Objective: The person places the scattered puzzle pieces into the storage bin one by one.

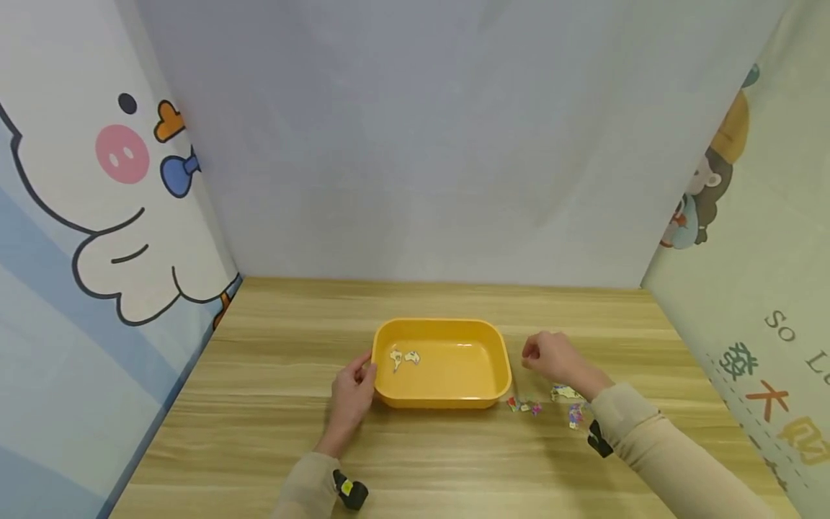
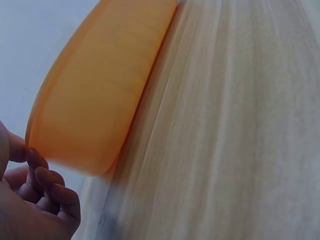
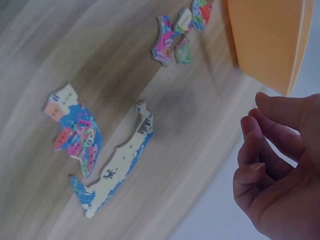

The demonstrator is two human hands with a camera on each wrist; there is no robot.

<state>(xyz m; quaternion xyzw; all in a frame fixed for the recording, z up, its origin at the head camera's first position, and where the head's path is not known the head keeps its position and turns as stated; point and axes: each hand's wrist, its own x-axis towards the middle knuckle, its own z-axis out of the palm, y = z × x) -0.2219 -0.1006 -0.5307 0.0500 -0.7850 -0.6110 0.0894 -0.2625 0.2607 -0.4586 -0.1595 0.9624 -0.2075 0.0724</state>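
A yellow-orange plastic tray (image 1: pixel 441 403) sits in the middle of the wooden table. My left hand (image 1: pixel 352 393) grips its left rim, thumb and fingers at the edge. Two small pale puzzle pieces (image 1: pixel 396 357) lie inside the tray at its left. Just off the tray's right end, my right hand (image 1: pixel 551 357) is raised with fingers loosely bent; nothing shows between them in the right wrist view. Below that hand lie a long cream-and-blue puzzle piece (image 3: pixel 120 165) and a multicoloured puzzle piece (image 3: pixel 82 130). Several smaller colourful puzzle pieces (image 3: pixel 162 42) are grouped by the tray's near right corner.
The wooden table (image 1: pixel 415 461) ends at a pale grey curtain (image 1: pixel 415 144) behind. A cartoon-printed cloth (image 1: pixel 78 216) hangs along the left, another printed cloth (image 1: pixel 765 288) along the right. Each wrist wears a dark strap-mounted device (image 1: pixel 350 493).
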